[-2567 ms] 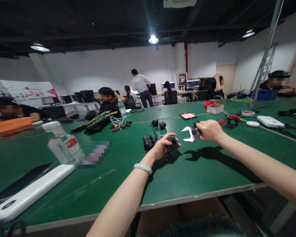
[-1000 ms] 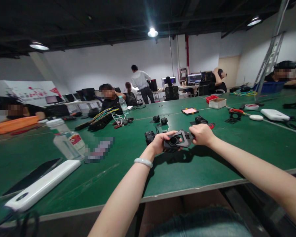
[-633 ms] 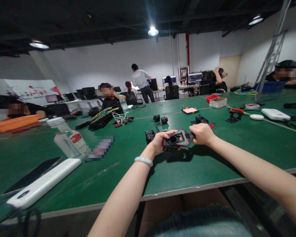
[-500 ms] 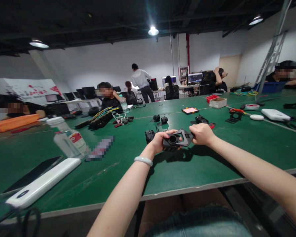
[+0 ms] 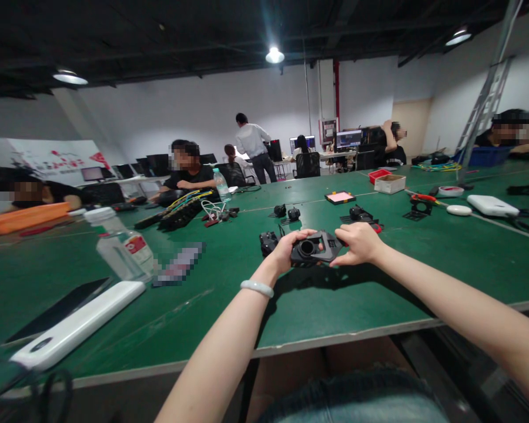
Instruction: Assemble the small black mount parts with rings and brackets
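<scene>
A black plastic part (image 5: 321, 254) with a round ring and a tapered open frame is held just above the green table (image 5: 180, 329). My left hand (image 5: 286, 249) is closed around its ring end. On the tapered right end, my right hand (image 5: 359, 244) is closed, with the thumb below and fingers above. A small red spot shows between those fingers; I cannot make out what it is. Right behind my left hand sits a black motor-like piece (image 5: 268, 242). Beyond my right hand lies another black piece (image 5: 359, 214), with something red beside it.
Small black parts (image 5: 293, 214) and a pink-topped pad (image 5: 340, 197) lie farther back. Left are a clear bottle (image 5: 121, 252), a phone (image 5: 180, 264) and a white power bank (image 5: 79, 326). Red-handled pliers (image 5: 425, 198) and a white box (image 5: 491, 205) are right. People sit around the table.
My right hand has shifted slightly left and down along the part, its thumb now spread below. The part has levelled a little. A person across the table has lowered an arm.
</scene>
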